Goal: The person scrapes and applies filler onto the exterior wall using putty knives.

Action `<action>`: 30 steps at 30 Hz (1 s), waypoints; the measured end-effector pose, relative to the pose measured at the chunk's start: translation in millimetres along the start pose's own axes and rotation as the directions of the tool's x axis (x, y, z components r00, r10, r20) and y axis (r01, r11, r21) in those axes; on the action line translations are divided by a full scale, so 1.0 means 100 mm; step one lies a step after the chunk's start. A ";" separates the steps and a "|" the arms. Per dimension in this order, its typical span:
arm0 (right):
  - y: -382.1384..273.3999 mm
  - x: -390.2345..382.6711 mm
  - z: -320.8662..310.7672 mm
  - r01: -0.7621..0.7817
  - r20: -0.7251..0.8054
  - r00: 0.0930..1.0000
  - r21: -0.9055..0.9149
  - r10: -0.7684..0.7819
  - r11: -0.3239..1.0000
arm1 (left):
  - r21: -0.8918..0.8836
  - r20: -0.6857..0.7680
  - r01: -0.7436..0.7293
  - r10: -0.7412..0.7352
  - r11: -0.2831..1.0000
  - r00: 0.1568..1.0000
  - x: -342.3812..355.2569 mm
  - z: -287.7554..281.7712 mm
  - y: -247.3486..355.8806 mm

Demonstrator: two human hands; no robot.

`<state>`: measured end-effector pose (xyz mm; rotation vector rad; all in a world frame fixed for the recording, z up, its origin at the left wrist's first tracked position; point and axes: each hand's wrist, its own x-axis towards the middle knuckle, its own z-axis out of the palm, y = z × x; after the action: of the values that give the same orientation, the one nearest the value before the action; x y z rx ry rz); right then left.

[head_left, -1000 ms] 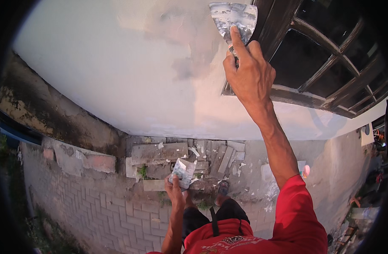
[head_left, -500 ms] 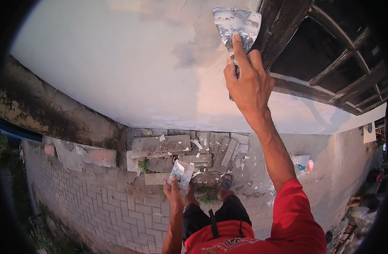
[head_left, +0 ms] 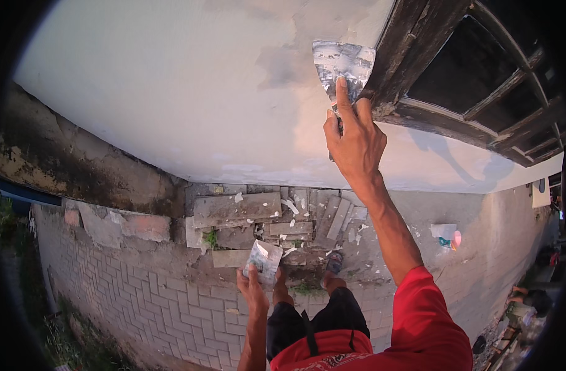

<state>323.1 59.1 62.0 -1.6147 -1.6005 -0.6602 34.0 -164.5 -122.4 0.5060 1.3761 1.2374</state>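
My right hand (head_left: 355, 133) grips a putty knife (head_left: 343, 59) smeared with white and grey paste, index finger along its blade. The blade is against or very close to the white wall (head_left: 190, 86), beside the dark wooden window frame (head_left: 399, 55); exact contact cannot tell. Low down, my left hand (head_left: 253, 284) holds a square, pale, paste-smeared plate or wide blade (head_left: 265, 256) by its near edge, its handle, if any, hidden.
Below the wall lie loose grey slabs (head_left: 236, 207) with white flakes, by a stained plinth (head_left: 85, 161) at left. My feet stand by the slabs near block paving (head_left: 147, 297). A small pink-and-teal object (head_left: 450, 241) lies at right; clutter lines the far right.
My right hand and putty knife have moved down along the wall beside the window frame. My left hand keeps hold of the plate, shifted slightly.
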 end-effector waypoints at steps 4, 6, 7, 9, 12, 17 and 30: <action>0.01 -0.21 0.05 -0.040 0.094 0.995 0.005 0.039 0.999 | 0.005 -0.009 -0.011 0.011 1.000 1.000 0.01 0.00 -0.01; 0.00 -0.34 0.03 -0.082 0.197 0.977 0.000 0.080 0.997 | 0.006 -0.005 -0.013 0.013 1.000 1.000 0.00 0.03 0.03; -0.03 -0.39 -0.04 -0.080 0.187 0.979 -0.001 0.079 0.997 | -0.006 0.001 -0.004 0.004 1.000 1.000 -0.01 0.03 0.06; -0.05 -0.48 -0.22 -0.202 0.392 0.904 0.035 0.172 0.979 | -0.022 0.020 -0.002 0.003 1.000 1.000 -0.01 0.05 0.11; 0.02 -0.26 -0.48 -0.094 0.234 0.970 0.112 0.065 0.989 | 0.008 0.040 -0.003 0.002 1.000 0.999 0.03 0.08 0.15; 0.06 0.59 -0.82 0.093 -0.063 0.994 0.013 -0.092 0.996 | 0.011 0.038 0.030 -0.031 0.999 0.999 0.15 0.09 0.13; 0.21 0.22 0.29 0.079 -0.125 0.989 -0.046 -0.085 0.996 | 0.017 0.035 -0.003 0.003 1.000 0.999 0.21 0.13 0.01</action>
<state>341.5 96.6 60.0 -1.5111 -1.5762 -0.8269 39.8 -141.0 -128.2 0.5395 1.3579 1.2149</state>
